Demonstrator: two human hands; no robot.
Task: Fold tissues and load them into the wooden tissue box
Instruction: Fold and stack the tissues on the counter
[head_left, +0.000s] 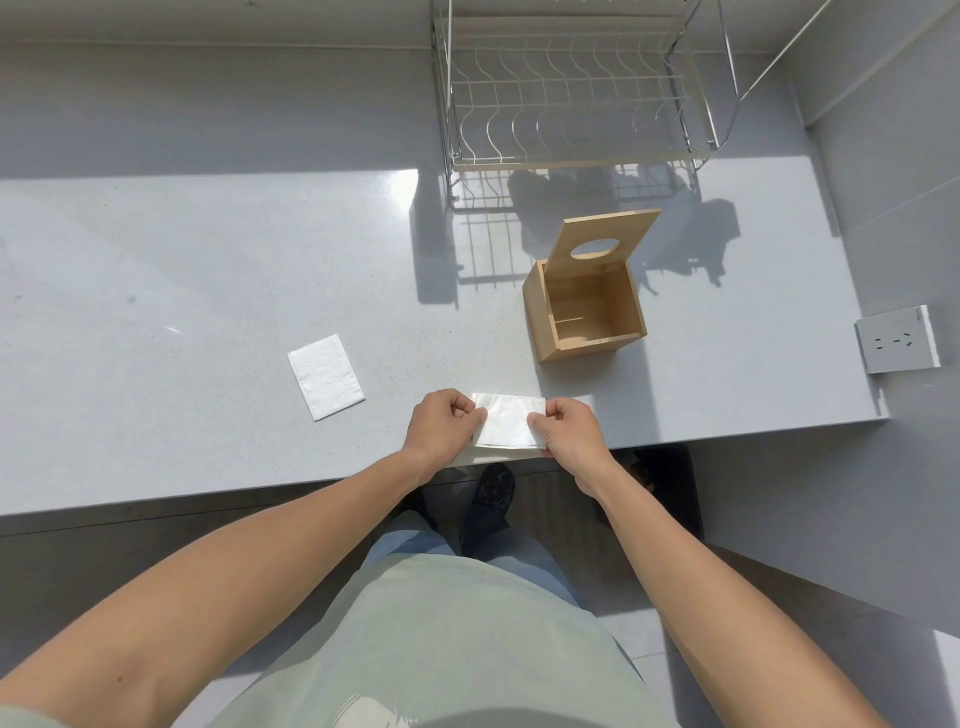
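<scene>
closest to me, i'm holding a white folded paper tissue (509, 420) at the near edge of the pale grey speckled countertop (156, 291). my left hand (445, 423) is pinching its left edge between thumb and fingertips, and my right hand (569, 427) is pinching its right edge the same way, both sets of fingers closed on the paper. the tissue is looking like a small flat rectangle, stretched lightly between the two hands, just above or on the surface; i can't tell which.

a little further out to the left, a second white folded tissue (326, 376) is lying flat on the counter, well apart from my hands and not yet loaded.

beyond my right hand, the light wooden square tissue box (584, 319) is standing open, its wooden lid with the oval hole (602, 244) tilted up at the back. looking into it, i'm seeing only bare wood, so i judge nothing is loaded so far.

furthest away, a chrome wire dish rack (571, 93) is sitting against the wall, and a grey wall socket (896, 340) is showing at the right.

as i read it, the folding is nearly finished for two tissues, while all loading and closing the lid is remaining.
</scene>
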